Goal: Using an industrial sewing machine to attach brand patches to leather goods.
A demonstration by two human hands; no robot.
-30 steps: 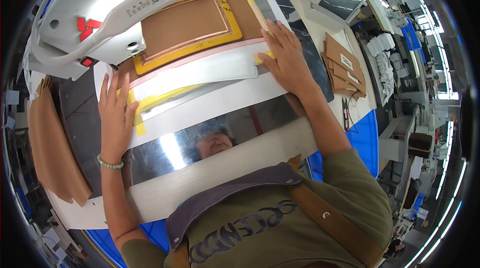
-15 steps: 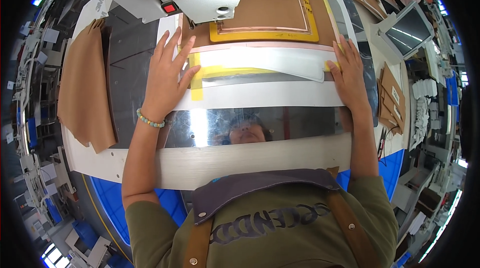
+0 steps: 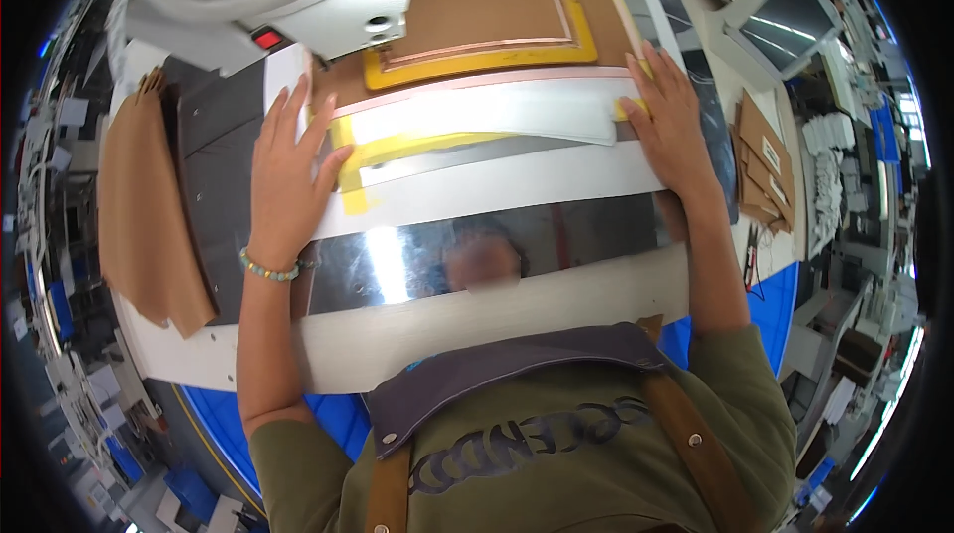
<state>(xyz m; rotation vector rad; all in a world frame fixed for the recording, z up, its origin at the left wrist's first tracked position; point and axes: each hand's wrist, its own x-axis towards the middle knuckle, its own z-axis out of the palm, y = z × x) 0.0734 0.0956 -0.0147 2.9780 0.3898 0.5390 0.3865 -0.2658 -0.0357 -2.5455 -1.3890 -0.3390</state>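
Tape [image 3: 352,193] in the head view, a yellow strip, crosses the left end of a white sheet [image 3: 447,185] just beside the left thumb. The left hand [image 3: 288,180] lies palm down, its fingers stretched out toward the far side, at the left edge of the layered work; a bead bracelet [image 3: 268,267] circles its wrist. The right hand [image 3: 676,121] lies with its fingers likewise extended at the right edge, its thumb at a yellow tab [image 3: 624,108], its fingertips by the near end of a long yellow strip [image 3: 613,1]. Whether either hand presses down, I cannot tell.

Between the hands lies the work: a brown sheet [image 3: 609,31] on the far side, a pink band [image 3: 497,79] along its near edge, then a glossy white strip [image 3: 487,119] that partly covers more yellow material. On the brown sheet sits a yellow rectangular frame [image 3: 581,26], copper-coloured along its inside, around a brown area. A white machine head [image 3: 343,21] with a red button [image 3: 267,39] overhangs the far left.

Nearer, a reflective metal plate [image 3: 616,230] lies on a pale table [image 3: 576,293]. At the left, draped brown pieces [image 3: 149,215] lie beside a dark board [image 3: 224,155]. At the right are stacked brown panels [image 3: 757,175] with white labels, and farther off a tilted screen [image 3: 790,21].
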